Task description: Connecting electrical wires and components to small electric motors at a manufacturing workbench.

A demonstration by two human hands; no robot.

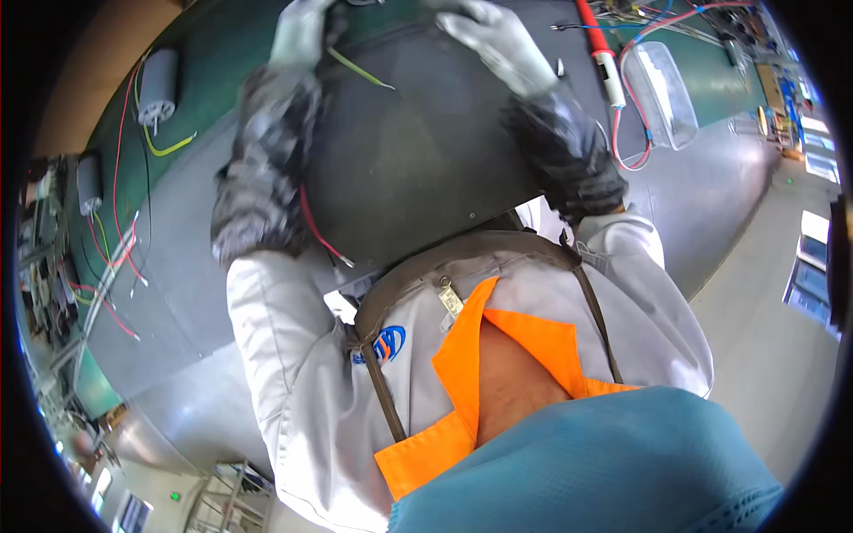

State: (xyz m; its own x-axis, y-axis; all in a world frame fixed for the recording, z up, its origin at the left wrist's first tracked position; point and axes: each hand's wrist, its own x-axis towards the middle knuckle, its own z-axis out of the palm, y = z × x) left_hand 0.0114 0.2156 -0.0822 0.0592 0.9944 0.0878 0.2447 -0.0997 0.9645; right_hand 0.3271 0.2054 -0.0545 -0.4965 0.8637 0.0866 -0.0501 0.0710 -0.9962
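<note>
Head view: both gloved hands, left hand (pixel 302 31) and right hand (pixel 498 40), seem clamped with fingers curled on the far edge of a dark panel (pixel 409 151), steadying it over the surface (pixel 178 231).

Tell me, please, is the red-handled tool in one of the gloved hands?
No, the red-handled tool lies on the bench, while both gloved hands, left hand and right hand, rest on the dark panel.

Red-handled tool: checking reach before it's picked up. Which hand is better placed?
Probably right: the right hand, gripping the dark panel, is nearer the red-handled tool than the left hand.
</note>
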